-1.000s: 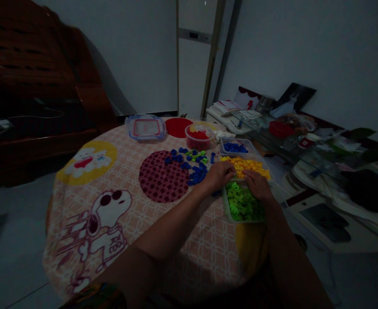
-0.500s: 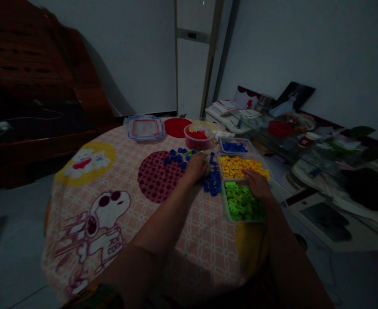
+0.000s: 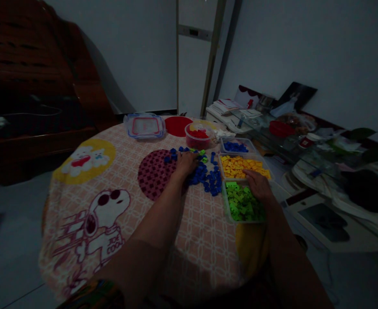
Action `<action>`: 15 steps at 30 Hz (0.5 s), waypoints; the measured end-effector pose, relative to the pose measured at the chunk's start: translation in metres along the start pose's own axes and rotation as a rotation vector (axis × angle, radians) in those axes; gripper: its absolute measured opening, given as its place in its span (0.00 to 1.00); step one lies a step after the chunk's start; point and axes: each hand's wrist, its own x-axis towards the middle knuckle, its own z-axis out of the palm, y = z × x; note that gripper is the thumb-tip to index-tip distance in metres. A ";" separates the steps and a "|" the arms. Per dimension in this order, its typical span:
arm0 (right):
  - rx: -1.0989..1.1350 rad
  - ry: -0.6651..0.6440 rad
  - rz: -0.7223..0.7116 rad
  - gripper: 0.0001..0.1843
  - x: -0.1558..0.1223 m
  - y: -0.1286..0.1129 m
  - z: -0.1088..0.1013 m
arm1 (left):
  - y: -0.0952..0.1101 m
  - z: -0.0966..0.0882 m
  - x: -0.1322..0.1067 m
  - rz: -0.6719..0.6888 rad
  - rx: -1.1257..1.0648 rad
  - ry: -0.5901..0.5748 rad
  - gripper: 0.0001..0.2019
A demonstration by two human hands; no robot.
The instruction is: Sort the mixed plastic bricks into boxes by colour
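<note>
My left hand [image 3: 186, 163] is over a loose spread of blue toy bricks [image 3: 213, 180] on the table, palm down with its fingers apart. Just past its fingertips lie a few green bricks [image 3: 202, 152]. My right hand [image 3: 259, 185] rests across the divide between a clear tub of yellow bricks [image 3: 237, 166] and a clear tub of green bricks [image 3: 240, 199]. Its fingers stretch left over the edge of the yellow bricks, and no brick shows in them. Beyond stands a clear tub with blue bricks [image 3: 236, 147].
A round tub of red bricks [image 3: 197, 134] stands near the table's far edge, left of a crumpled white item. A clear lidded box [image 3: 145, 126] lies at the back left. A patterned cloth [image 3: 205, 236] covers the round table. A cluttered glass shelf [image 3: 266, 133] borders the right.
My left hand has moved left across the blue bricks, uncovering blue and green bricks to its right. My right hand stays at the tubs.
</note>
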 end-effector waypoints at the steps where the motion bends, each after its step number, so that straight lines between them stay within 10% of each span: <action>1: -0.001 0.003 0.000 0.24 0.000 0.000 0.000 | -0.001 -0.001 0.000 -0.016 -0.001 -0.001 0.19; 15: 0.000 0.021 -0.014 0.23 -0.001 0.002 0.002 | -0.001 -0.020 -0.002 -0.066 -0.228 0.092 0.15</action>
